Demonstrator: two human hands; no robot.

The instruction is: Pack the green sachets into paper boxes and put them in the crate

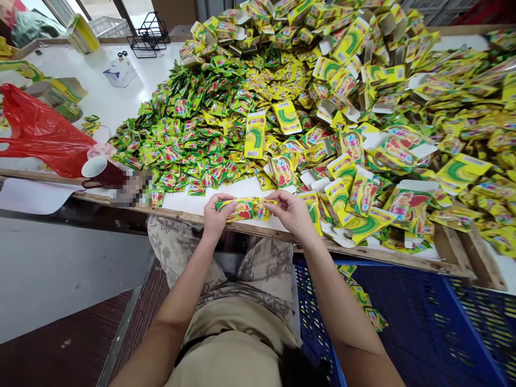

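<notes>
Close to the table's front edge, my left hand (218,216) grips a small yellow-green carton (242,209) lying sideways, its thumb across the front. At the carton's right end is a shiny yellow candy packet (263,208), pinched between the thumb and fingers of my right hand (289,212). Part of the packet seems to be inside the carton; how deep I cannot tell. Beyond my hands rises a heap of green packets (189,129). Yellow packets (278,75) lie beside it, with several printed cartons (255,134) on top.
Left of the heap stand a dark mug (105,174) and a red plastic bag (44,134). A black wire rack (149,37) is at the back. A wooden rim (181,216) borders the table. Below right sits a blue crate (403,312) with several packets in it.
</notes>
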